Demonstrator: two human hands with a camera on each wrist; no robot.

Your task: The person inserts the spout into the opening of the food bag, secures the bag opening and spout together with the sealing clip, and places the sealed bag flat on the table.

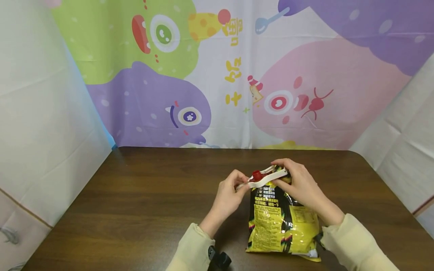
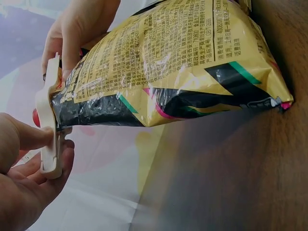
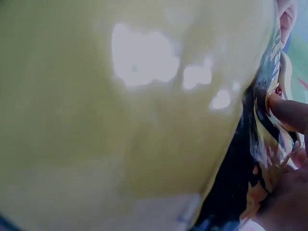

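Note:
A plump yellow and black snack bag point(image 1: 283, 226) rests on the table with its top raised. Across that top lies a white bag clip point(image 1: 269, 179) with a red cap point(image 1: 257, 175). My left hand point(image 1: 226, 197) pinches the clip's left end between thumb and fingers, which the left wrist view shows closely on the white bar point(image 2: 45, 108). At the other end, my right hand point(image 1: 305, 188) grips the bag's top corner beside the clip. In the right wrist view its thumb point(image 3: 288, 111) presses the crumpled film; the bag hides part of the clip there.
The brown wooden table point(image 1: 152, 203) extends around the bag, mostly to its left. A printed cartoon curtain point(image 1: 230, 128) hangs behind it, with pale cloth point(image 1: 44, 94) at both sides. A black wrist device point(image 1: 219, 259) sits by the left sleeve.

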